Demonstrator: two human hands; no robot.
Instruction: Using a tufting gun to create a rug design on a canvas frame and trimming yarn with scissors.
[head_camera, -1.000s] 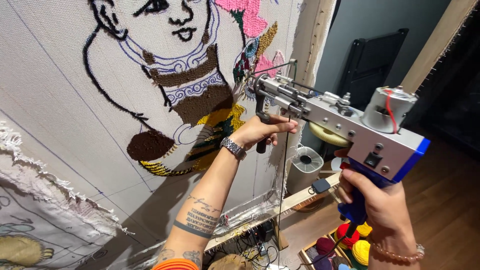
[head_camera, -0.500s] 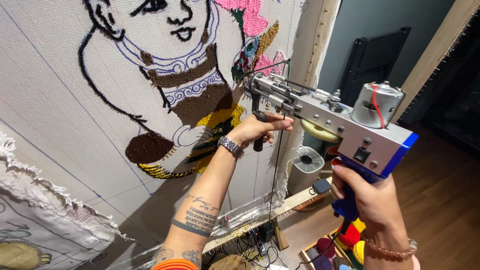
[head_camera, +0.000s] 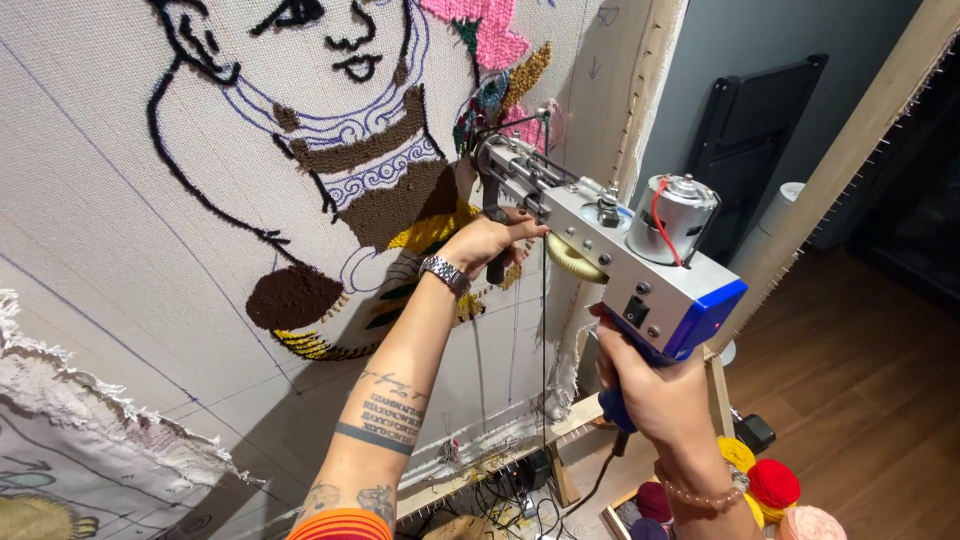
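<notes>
Hands (head_camera: 655, 385) on tufting gun (head_camera: 610, 240) against canvas (head_camera: 120, 200)

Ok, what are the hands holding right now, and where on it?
Both hold one tufting gun. The left hand grips its black front handle near the needle end; the right hand wraps the blue rear grip beneath the body.

both hands (head_camera: 655, 385) on tufting gun (head_camera: 610, 245) against cloth (head_camera: 130, 200)
</notes>
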